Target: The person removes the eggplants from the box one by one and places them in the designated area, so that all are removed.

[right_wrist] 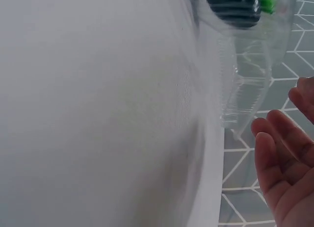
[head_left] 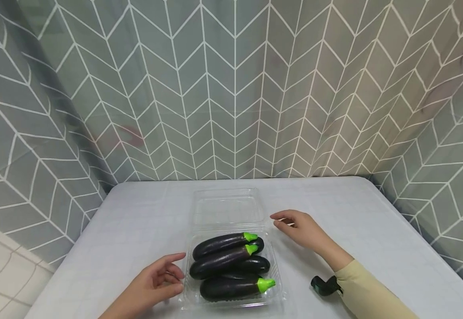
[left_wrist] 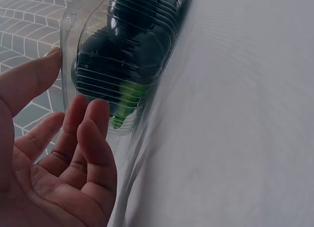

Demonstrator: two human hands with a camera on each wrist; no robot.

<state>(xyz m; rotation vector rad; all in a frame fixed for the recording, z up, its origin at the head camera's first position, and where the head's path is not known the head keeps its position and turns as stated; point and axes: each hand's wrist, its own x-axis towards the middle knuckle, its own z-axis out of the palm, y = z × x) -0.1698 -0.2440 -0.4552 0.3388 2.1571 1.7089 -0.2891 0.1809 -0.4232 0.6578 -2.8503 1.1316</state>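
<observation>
The surface (head_left: pixel 135 221) supports a clear container (head_left: pixel 275 268). Its lid (head_left: pixel 228 209) lies open behind it. Loading appears complete for the visible eggplants (head_left: pixel 220 262), all inside the container; the lid remains unclosed. The left hand (head_left: pixel 158 280), fingers spread and holding nothing, is just beside the container; contact cannot be confirmed. The right hand (head_left: pixel 300 228), loosely curved and holding nothing, is near the lid.
</observation>
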